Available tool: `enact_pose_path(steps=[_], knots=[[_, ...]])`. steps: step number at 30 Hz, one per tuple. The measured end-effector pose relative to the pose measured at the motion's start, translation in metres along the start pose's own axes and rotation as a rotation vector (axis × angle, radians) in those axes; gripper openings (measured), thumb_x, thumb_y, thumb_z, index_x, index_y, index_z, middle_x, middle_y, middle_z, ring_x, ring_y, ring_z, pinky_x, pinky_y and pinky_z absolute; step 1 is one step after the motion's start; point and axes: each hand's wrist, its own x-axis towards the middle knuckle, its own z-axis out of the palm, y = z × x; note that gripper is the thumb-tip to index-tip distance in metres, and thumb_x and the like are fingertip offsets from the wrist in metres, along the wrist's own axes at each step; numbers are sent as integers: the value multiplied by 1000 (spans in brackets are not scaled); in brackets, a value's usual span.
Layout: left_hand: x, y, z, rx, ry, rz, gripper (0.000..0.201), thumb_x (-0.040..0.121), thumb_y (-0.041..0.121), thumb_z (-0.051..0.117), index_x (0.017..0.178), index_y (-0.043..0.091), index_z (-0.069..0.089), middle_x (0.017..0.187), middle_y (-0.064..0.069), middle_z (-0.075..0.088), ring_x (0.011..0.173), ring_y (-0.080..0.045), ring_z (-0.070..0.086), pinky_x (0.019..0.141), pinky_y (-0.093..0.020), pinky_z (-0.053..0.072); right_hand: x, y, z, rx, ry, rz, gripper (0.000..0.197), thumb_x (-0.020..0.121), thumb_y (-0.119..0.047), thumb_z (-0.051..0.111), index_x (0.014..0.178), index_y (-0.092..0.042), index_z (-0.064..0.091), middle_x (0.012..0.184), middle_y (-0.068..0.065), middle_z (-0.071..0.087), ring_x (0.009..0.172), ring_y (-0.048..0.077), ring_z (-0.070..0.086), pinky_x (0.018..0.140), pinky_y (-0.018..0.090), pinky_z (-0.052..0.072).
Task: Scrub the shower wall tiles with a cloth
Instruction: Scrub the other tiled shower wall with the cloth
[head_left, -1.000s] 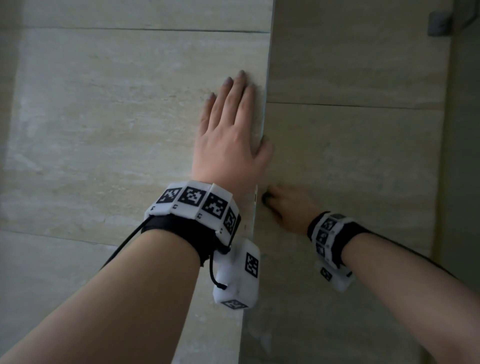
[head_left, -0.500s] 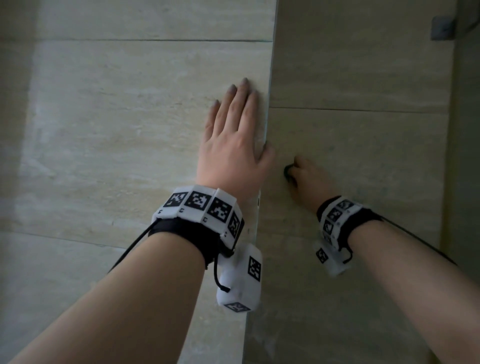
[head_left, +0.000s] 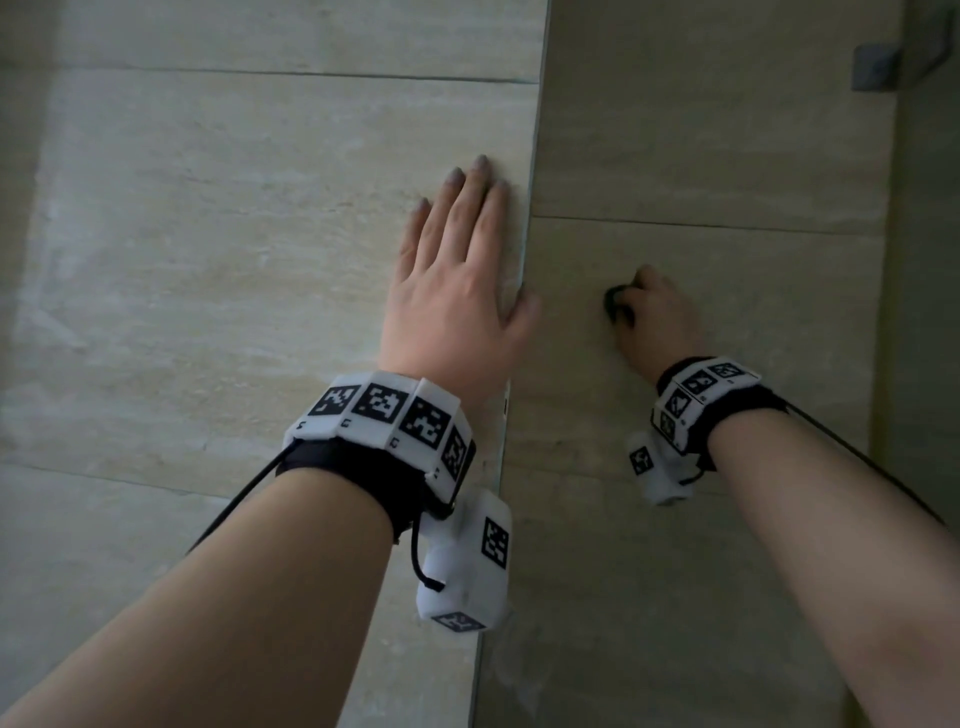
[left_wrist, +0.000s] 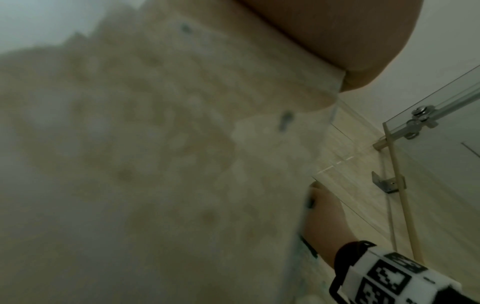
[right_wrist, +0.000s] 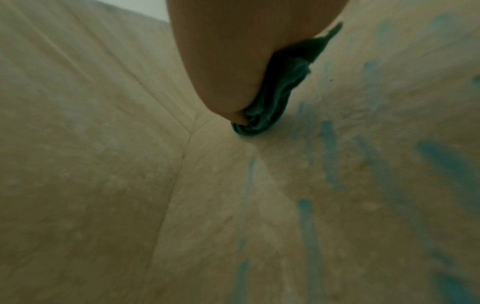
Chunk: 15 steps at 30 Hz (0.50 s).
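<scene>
Cloth, dark teal and bunched into soft folds, is balled under the right hand, whose fingers curl round it and press it against the shaded beige wall tile. It looks light, limp and probably damp, so it should squash flat under pressure and slide easily on the smooth tile; gripping it as a wad in the palm, as here, seems the surest hold. Only a dark edge of it shows past the knuckles in the head view.

Left of that hand, across a vertical edge in the wall, the left hand lies flat with straight fingers on the lighter tile, holding nothing and apparently bracing. The two hands are near each other but apart.

Counted: one cloth, two hands, two marker wristbands. Teal streaks run down the tile beside the cloth. Up and to the right, a small metal bracket sits by a glass panel.
</scene>
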Motion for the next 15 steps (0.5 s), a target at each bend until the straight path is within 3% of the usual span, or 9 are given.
enact_pose_path(steps=[3, 6, 10, 12, 15], knots=[[-1, 0, 0, 6, -12, -8, 74, 87, 40, 45, 150, 8, 25, 159, -8, 19, 148, -21, 12, 121, -35, 3, -17, -10, 13, 45, -59, -80, 13, 88, -1, 55, 86, 6, 66, 94, 20, 52, 79, 36, 52, 62, 39, 43], [0, 2, -1, 4, -23, -16, 74, 87, 39, 45, 151, 8, 24, 159, -7, 17, 148, -21, 11, 121, -36, 3, -64, -14, 30, 72, -170, -393, 16, 83, -5, 57, 71, 4, 62, 78, 17, 52, 58, 30, 52, 48, 37, 45], [0, 2, -2, -1, -26, -15, 74, 87, 38, 46, 150, 8, 25, 159, -8, 18, 148, -22, 12, 121, -36, 3, -97, -5, 34, -24, -374, -681, 13, 79, -10, 64, 85, 0, 68, 84, 14, 58, 53, 28, 51, 42, 34, 46], [-1, 2, -1, -6, -19, -14, 73, 86, 38, 46, 150, 7, 26, 159, -8, 20, 147, -22, 13, 121, -37, 4, -79, 4, 27, -64, -333, -653, 20, 83, -13, 56, 89, 0, 68, 86, 16, 60, 57, 30, 55, 46, 36, 49], [-1, 1, -1, -7, -12, -10, 73, 86, 38, 47, 149, 7, 27, 158, -8, 21, 147, -23, 14, 121, -37, 5, -40, 14, 6, 6, -96, -323, 13, 87, -4, 59, 86, 6, 67, 85, 21, 56, 67, 36, 57, 55, 38, 47]])
